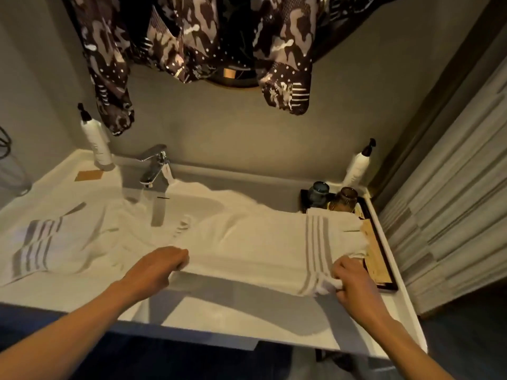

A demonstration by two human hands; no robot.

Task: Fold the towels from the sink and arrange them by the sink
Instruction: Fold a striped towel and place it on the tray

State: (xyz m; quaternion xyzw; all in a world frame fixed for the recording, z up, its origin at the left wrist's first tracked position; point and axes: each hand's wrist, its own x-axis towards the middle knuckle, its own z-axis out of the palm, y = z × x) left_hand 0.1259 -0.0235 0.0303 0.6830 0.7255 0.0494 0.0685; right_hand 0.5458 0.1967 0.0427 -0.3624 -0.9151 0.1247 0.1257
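Observation:
A white towel with grey stripes lies stretched across the sink and the counter to its right. My left hand grips its near edge at the middle. My right hand pinches the near right corner, just past the grey stripes. A second white towel with grey stripes lies rumpled on the counter to the left of the sink, its striped end toward the left. Both towels partly cover the basin.
A chrome tap stands behind the sink. White pump bottles stand at the back left and back right. A black tray with two jars sits at the right. The mirror above shows patterned clothing. Counter front edge lies near.

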